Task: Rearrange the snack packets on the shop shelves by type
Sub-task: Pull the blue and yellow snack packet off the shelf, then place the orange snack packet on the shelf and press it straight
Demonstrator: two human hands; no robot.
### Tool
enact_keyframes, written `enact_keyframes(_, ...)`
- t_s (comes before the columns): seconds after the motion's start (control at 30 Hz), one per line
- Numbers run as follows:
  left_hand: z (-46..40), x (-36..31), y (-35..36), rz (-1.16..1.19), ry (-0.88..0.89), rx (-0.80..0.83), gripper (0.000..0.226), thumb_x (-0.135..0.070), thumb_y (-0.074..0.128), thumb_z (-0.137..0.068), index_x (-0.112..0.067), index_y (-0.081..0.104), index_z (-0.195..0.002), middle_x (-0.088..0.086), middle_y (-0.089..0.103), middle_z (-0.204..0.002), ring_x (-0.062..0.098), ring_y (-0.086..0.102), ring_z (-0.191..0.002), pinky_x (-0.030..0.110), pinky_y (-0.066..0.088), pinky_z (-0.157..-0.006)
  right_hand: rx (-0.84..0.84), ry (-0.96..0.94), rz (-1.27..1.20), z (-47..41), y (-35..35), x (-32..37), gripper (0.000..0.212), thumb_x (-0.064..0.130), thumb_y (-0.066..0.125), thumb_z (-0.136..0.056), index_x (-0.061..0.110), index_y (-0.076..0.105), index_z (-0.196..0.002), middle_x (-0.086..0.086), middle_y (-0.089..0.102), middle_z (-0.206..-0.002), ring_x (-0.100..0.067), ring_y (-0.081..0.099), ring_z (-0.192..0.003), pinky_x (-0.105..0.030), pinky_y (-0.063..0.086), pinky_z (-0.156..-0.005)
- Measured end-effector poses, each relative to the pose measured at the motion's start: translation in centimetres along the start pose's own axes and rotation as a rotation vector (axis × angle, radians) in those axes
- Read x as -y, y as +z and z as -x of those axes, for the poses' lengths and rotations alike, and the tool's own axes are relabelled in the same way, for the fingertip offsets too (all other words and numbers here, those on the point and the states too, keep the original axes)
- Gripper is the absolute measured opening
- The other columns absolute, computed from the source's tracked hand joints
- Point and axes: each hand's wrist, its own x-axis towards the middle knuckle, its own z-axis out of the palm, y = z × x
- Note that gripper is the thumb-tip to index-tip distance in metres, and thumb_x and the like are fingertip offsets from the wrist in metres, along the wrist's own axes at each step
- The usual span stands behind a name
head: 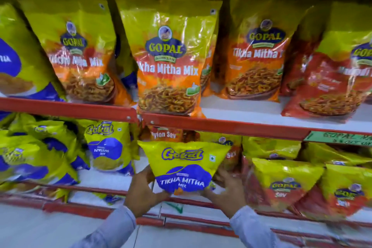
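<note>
- Both hands grip one yellow-and-blue Gokul Tikha Mitha Mix packet [184, 167] in front of the lower shelf [120, 184]: my left hand [142, 192] clasps its lower left edge, my right hand [225, 191] its lower right.
- Above my hands, on the upper shelf [231, 126], stand big orange Gopal Tikha Mitha Mix bags [168, 66].
- Right of my right hand lie red Gopal Sev packets [281, 185]; left of my left hand, a Gokul Sev packet [107, 145].

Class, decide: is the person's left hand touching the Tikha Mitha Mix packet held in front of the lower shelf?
Touching. The head view shows the left hand pressed against the packet's lower left edge, fingers wrapping under its corner, with no gap.
</note>
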Motion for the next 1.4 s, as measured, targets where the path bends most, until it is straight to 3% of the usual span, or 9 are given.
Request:
enact_keyframes(0.1, -1.6, 4.7, 0.5, 0.029, -0.078, 0.033, 0.062, -0.002, 0.088, -0.058, -0.031, 0.065, -0.109, -0.037, 0.074, -0.101, -0.012, 0.071, -0.091, 0.022, 0.06, -0.076, 0.068, 0.079, 0.018, -2.5, 3.9, -3.7, 0.061, -0.016, 0.082, -0.061, 0.03, 0.065, -0.099, 0.028, 0.078, -0.092, 0.013, 0.069, -0.088, -0.019, 0.055, -0.079)
enact_keyframes(0.2, -4.1, 7.0, 0.7, 0.081, -0.126, 0.073, 0.062, -0.025, 0.085, -0.055, -0.028, 0.063, -0.113, -0.015, 0.078, -0.107, -0.004, 0.071, -0.096, 0.03, 0.06, -0.087, 0.123, 0.181, -0.024, -5.4, 5.9, -5.0, 0.058, -0.019, 0.079, -0.067, 0.012, 0.061, -0.112, -0.013, 0.076, -0.112, -0.01, 0.069, -0.096, -0.039, 0.057, -0.089)
enact_keyframes(0.3, -6.0, 6.9, 0.2, 0.096, -0.186, 0.126, 0.075, -0.043, 0.075, -0.049, -0.018, 0.063, -0.118, 0.015, 0.075, -0.116, 0.025, 0.072, -0.106, 0.052, 0.057, -0.095, 0.157, 0.212, 0.01, -7.6, 7.1, -5.1, 0.057, -0.023, 0.073, -0.071, -0.003, 0.055, -0.122, -0.031, 0.065, -0.127, 0.007, 0.068, -0.09, -0.029, 0.055, -0.09)
enact_keyframes(0.47, -5.4, 4.4, -1.7, -0.123, -0.144, 0.078, 0.077, -0.05, 0.072, -0.073, -0.015, 0.052, -0.139, 0.004, 0.072, -0.124, 0.031, 0.069, -0.112, 0.026, 0.048, -0.081, 0.131, 0.234, 0.325, -6.8, 7.4, 0.6, 0.049, 0.005, 0.076, -0.079, 0.0, 0.056, -0.124, -0.012, 0.072, -0.108, -0.029, 0.066, -0.094, -0.036, 0.049, -0.081)
enact_keyframes(0.63, -2.5, 0.3, -6.8, -0.547, 0.144, -0.1, 0.082, -0.036, 0.069, -0.086, -0.004, 0.034, -0.152, 0.018, 0.047, -0.154, 0.04, 0.048, -0.14, 0.05, 0.044, -0.113, 0.087, -0.035, 0.877, -4.1, 6.0, 9.9, 0.047, 0.03, 0.064, -0.083, 0.02, 0.054, -0.128, -0.006, 0.072, -0.116, -0.033, 0.069, -0.105, -0.039, 0.056, -0.078)
enact_keyframes(0.87, -2.7, -7.7, -17.3, -0.834, 0.472, -0.536, 0.065, -0.043, 0.055, -0.087, -0.014, 0.05, -0.144, 0.006, 0.054, -0.151, 0.032, 0.047, -0.142, 0.054, 0.044, -0.11, -0.209, -0.619, 0.884, -6.8, 8.7, 24.5, 0.042, 0.018, 0.08, -0.072, 0.009, 0.071, -0.112, -0.007, 0.077, -0.102, -0.029, 0.073, -0.089, -0.033, 0.06, -0.077)
enact_keyframes(1.03, -5.2, -9.9, -23.0, -0.845, 0.38, -0.664, 0.072, -0.047, 0.05, -0.083, -0.007, 0.051, -0.142, 0.013, 0.057, -0.148, 0.038, 0.05, -0.138, 0.057, 0.046, -0.108, -0.107, -0.466, 0.796, -11.2, 11.8, 29.1, 0.058, 0.03, 0.062, -0.088, 0.01, 0.046, -0.14, -0.012, 0.063, -0.133, -0.033, 0.061, -0.118, -0.039, 0.051, -0.096)
enact_keyframes(1.23, -10.6, -8.4, -27.3, -0.507, 0.129, -0.517, 0.078, -0.034, 0.076, -0.078, 0.0, 0.045, -0.141, 0.023, 0.067, -0.13, 0.041, 0.063, -0.117, 0.04, 0.05, -0.096, 0.069, -0.144, 0.572, -17.2, 14.5, 29.9, 0.056, 0.046, 0.078, -0.077, 0.011, 0.057, -0.115, -0.012, 0.07, -0.12, -0.031, 0.066, -0.112, -0.027, 0.042, -0.073)
enact_keyframes(1.4, -13.8, -6.1, -28.1, -0.075, 0.048, -0.276, 0.061, -0.036, 0.077, -0.068, -0.007, 0.061, -0.119, 0.015, 0.075, -0.114, 0.032, 0.07, -0.109, 0.046, 0.056, -0.096, 0.261, -0.038, 0.235, -20.3, 15.2, 28.3, 0.073, 0.041, 0.089, -0.067, 0.018, 0.056, -0.127, 0.0, 0.067, -0.127, -0.021, 0.062, -0.117, -0.04, 0.05, -0.103)
